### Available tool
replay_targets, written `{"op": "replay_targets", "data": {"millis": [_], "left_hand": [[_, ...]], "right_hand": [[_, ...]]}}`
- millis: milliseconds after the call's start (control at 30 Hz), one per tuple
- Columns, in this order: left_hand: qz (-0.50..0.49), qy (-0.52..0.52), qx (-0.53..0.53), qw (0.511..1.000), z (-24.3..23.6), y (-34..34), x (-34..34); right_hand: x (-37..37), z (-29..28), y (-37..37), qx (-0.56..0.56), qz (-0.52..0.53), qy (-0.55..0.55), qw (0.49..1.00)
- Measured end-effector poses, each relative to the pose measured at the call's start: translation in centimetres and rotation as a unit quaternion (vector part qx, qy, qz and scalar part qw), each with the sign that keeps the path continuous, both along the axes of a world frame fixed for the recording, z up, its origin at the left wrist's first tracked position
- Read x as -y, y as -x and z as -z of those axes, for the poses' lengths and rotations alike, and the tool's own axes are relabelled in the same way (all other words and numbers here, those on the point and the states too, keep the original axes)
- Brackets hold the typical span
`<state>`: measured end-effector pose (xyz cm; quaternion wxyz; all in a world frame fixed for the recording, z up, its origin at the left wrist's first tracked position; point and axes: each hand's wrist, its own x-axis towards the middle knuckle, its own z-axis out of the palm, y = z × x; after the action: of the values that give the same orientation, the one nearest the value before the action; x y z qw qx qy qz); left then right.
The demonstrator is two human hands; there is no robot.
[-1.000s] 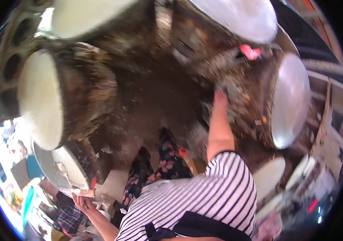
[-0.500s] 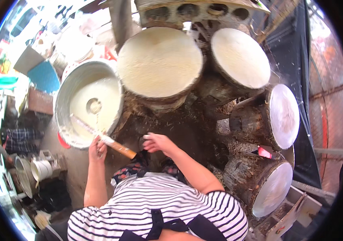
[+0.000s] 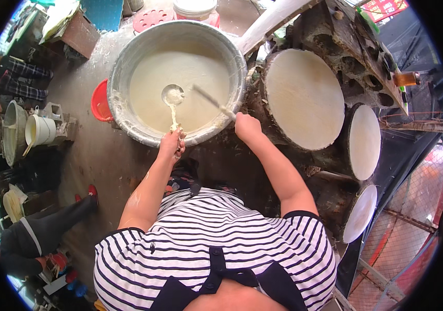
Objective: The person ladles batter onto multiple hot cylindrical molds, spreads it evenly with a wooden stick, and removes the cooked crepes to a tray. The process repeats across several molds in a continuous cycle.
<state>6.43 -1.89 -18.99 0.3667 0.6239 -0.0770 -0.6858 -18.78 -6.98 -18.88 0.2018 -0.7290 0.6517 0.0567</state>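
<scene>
A large grey tub of pale creamy batter stands in front of me. My left hand is closed on the batter-coated handle of a ladle, whose round bowl lies in the batter. My right hand grips a long stick-like spreader, held slanting over the tub with its far end above or in the batter; which I cannot tell. To the right stand round griddles covered in pale layers, set on dark, crusted stoves.
A red basin sits left of the tub. A white bucket stands farther left. A co-worker's dark-clothed leg shows at lower left. A holed block rack stands at upper right, a dark sheet and mesh fence along the right.
My view has swung toward the tub, now straight ahead. My right hand has gone from reaching toward the stoves, to open near the spreader, to gripping it. My left hand now holds just the ladle.
</scene>
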Motion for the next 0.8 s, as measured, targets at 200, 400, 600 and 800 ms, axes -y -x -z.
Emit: {"op": "replay_targets", "data": {"millis": [200,400,600,800], "left_hand": [[0.055,-0.016,0.108,0.992,4.3,-0.5,4.3],[0.149,-0.054,0.139,0.977,8.5,1.9,6.9],[0.085,-0.092,-0.074,0.989,7.5,2.7,7.2],[0.011,-0.016,-0.308,0.951,-0.8,1.9,5.4]], "right_hand": [[3.1,-3.3,-1.2,-0.029,0.033,-0.028,0.999],[1.9,-1.1,-1.9,-0.01,0.047,-0.1,0.994],[-1.5,-1.8,-1.0,0.041,0.074,-0.133,0.988],[-5.3,-8.7,1.7,0.058,0.051,-0.004,0.997]]}}
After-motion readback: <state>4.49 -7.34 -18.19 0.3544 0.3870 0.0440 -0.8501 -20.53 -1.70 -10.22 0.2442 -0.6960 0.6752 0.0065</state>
